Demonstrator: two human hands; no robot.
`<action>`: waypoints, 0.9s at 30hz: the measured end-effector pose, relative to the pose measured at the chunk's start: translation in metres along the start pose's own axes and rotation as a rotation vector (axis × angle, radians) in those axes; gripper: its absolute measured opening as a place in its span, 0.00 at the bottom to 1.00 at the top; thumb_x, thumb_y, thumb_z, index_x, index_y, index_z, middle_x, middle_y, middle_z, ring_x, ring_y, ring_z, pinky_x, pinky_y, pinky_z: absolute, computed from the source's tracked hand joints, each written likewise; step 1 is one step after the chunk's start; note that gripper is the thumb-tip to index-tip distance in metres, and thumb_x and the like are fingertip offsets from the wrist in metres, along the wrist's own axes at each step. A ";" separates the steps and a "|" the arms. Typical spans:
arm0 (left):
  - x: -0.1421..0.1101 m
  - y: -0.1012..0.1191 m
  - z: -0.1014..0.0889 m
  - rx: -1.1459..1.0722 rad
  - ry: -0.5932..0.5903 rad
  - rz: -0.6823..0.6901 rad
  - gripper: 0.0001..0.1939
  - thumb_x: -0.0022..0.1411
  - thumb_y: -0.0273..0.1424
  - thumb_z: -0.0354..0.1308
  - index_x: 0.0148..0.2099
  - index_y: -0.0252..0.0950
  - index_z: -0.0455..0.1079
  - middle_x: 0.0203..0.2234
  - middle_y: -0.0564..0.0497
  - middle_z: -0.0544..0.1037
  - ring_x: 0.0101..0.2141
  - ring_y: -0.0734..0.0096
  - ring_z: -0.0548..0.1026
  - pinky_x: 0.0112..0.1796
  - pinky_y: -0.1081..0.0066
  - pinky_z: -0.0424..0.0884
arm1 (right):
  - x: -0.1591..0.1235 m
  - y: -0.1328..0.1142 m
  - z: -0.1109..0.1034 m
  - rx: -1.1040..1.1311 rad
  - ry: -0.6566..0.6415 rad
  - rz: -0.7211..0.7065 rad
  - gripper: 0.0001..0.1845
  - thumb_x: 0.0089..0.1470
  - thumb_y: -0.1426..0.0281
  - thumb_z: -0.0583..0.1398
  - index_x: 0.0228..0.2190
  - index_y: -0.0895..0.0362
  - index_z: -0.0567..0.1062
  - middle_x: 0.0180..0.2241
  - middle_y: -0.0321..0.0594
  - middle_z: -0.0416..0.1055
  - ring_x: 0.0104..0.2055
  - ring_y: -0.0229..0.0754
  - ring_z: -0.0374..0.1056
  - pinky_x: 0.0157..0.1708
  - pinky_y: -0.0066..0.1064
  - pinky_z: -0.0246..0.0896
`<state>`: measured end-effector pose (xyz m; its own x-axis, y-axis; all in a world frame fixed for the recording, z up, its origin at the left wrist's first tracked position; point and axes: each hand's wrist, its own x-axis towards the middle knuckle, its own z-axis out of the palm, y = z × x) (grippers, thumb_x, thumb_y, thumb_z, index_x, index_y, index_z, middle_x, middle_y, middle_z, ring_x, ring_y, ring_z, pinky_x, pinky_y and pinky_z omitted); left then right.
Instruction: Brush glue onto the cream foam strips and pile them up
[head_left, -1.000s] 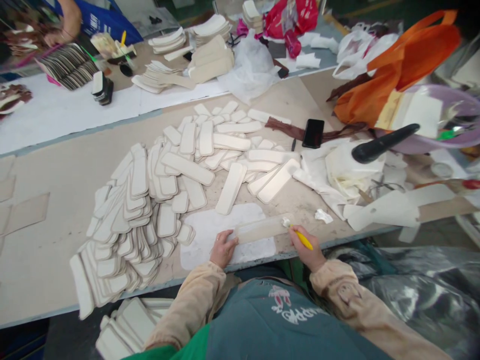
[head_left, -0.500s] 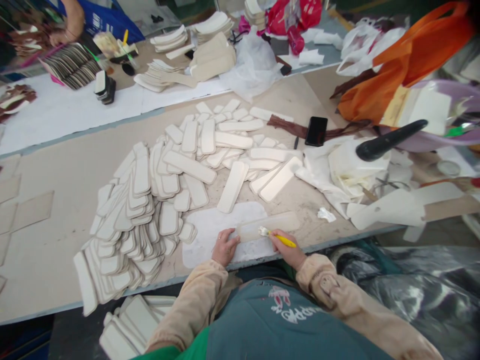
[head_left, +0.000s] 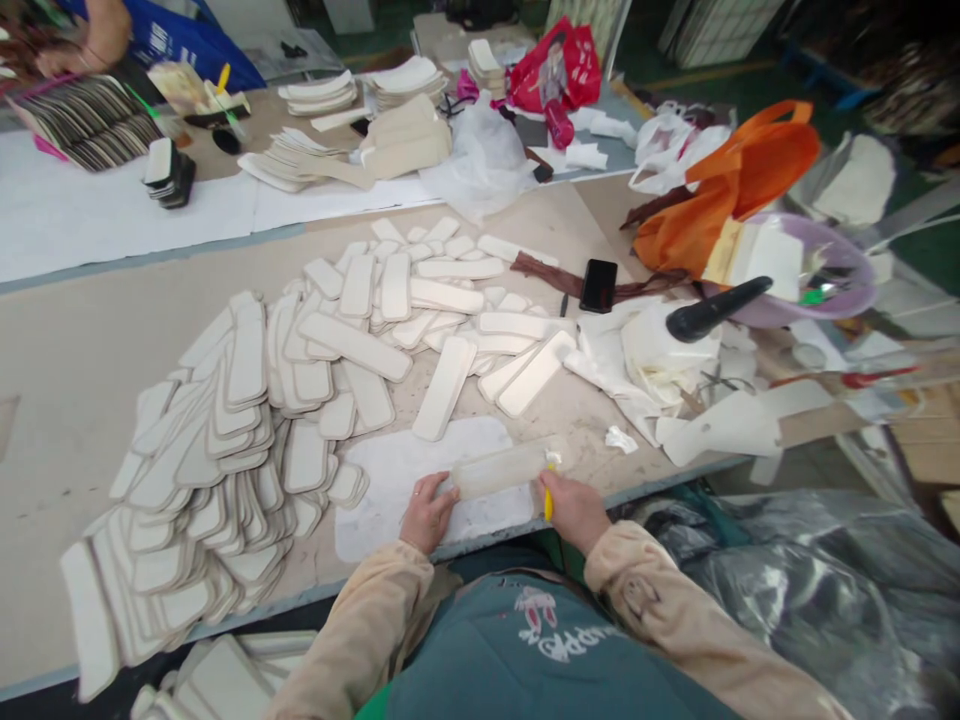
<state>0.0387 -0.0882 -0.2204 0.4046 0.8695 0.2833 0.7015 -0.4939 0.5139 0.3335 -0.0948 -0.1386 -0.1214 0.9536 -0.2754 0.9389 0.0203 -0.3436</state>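
Observation:
A long cream strip piece (head_left: 496, 470) lies on a white sheet (head_left: 405, 470) at the table's near edge. My left hand (head_left: 424, 514) presses its fingers on the strip's left end. My right hand (head_left: 574, 510) is closed round a yellow-handled brush (head_left: 549, 490), whose white bristles touch the strip's right end. A big heap of similar cream pieces (head_left: 247, 420) spreads left and behind the sheet.
A black phone (head_left: 598, 285), a black handle (head_left: 716, 308), white cloths (head_left: 660, 360), an orange bag (head_left: 720, 190) and a purple basin (head_left: 840, 300) lie to the right. Another person's arm (head_left: 90, 40) works at the far left table. More pieces (head_left: 217, 680) are stacked below the table edge.
The brush moved left along the strip, then back to its right end, now held upright. The view shifted so everything sits further left.

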 end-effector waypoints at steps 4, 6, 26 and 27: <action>0.001 -0.001 0.000 -0.004 -0.001 -0.006 0.09 0.63 0.28 0.53 0.42 0.40 0.74 0.47 0.44 0.69 0.46 0.62 0.67 0.45 0.59 0.70 | 0.002 -0.043 0.014 0.168 -0.116 -0.207 0.09 0.58 0.68 0.52 0.32 0.56 0.71 0.25 0.44 0.73 0.28 0.43 0.69 0.29 0.29 0.56; 0.001 0.000 0.000 -0.007 0.007 -0.016 0.09 0.63 0.29 0.54 0.42 0.40 0.75 0.47 0.45 0.69 0.46 0.62 0.67 0.44 0.60 0.70 | 0.003 -0.058 0.016 0.405 -0.138 -0.258 0.12 0.60 0.64 0.50 0.34 0.54 0.71 0.25 0.41 0.73 0.29 0.42 0.69 0.31 0.30 0.58; -0.001 0.002 0.002 -0.048 0.043 -0.061 0.08 0.62 0.31 0.55 0.38 0.41 0.76 0.45 0.45 0.71 0.45 0.63 0.68 0.44 0.59 0.71 | 0.010 -0.062 0.025 1.155 -0.229 0.153 0.16 0.55 0.54 0.54 0.30 0.53 0.69 0.17 0.29 0.65 0.19 0.35 0.59 0.21 0.27 0.57; -0.001 0.002 0.002 -0.040 0.040 -0.057 0.08 0.62 0.31 0.55 0.39 0.40 0.76 0.45 0.45 0.71 0.45 0.64 0.68 0.44 0.60 0.71 | 0.012 -0.067 0.028 1.166 -0.256 0.124 0.16 0.55 0.54 0.54 0.31 0.53 0.69 0.18 0.29 0.65 0.19 0.35 0.60 0.22 0.26 0.57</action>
<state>0.0406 -0.0899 -0.2211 0.3401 0.8962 0.2847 0.6982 -0.4435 0.5620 0.2597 -0.0935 -0.1439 -0.2355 0.8396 -0.4895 0.1075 -0.4781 -0.8717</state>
